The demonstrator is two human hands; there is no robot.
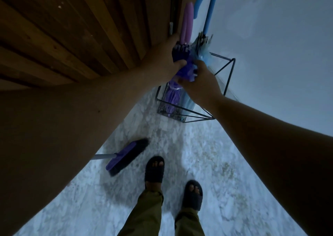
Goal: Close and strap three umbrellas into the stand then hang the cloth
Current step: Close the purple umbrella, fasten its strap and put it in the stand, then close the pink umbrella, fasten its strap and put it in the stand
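I see left hand (164,59) and right hand (200,80) both gripping purple umbrella (182,68), standing in wire stand (228,69) beside blue umbrella (205,42). Broom (126,156) on floor (207,154).

Door (63,37): vertical wooden boards, brown, visible grain, low sheen.
Floor (207,154): mottled stone-like surface, pale, rough-looking, matt.
Wall (279,46): pale plaster or paint, smooth, matt.
Stand (228,69): thin dark metal rod frame, matt; its base appears to be a mesh or speckled tray, material unclear.
Purple umbrella (172,100): pleated woven canopy cloth, slight sheen; lilac handle (187,23) smooth plastic.
Blue umbrella (203,51): pale, translucent, film-like canopy; curved handle (207,3) smooth blue plastic, soft gloss.
Broom (126,156): purple plastic head, dark bristles, pale smooth shaft.
Sandals (155,169): dark, matt, rubber-like.
Trousers (147,216): olive woven cloth, matt
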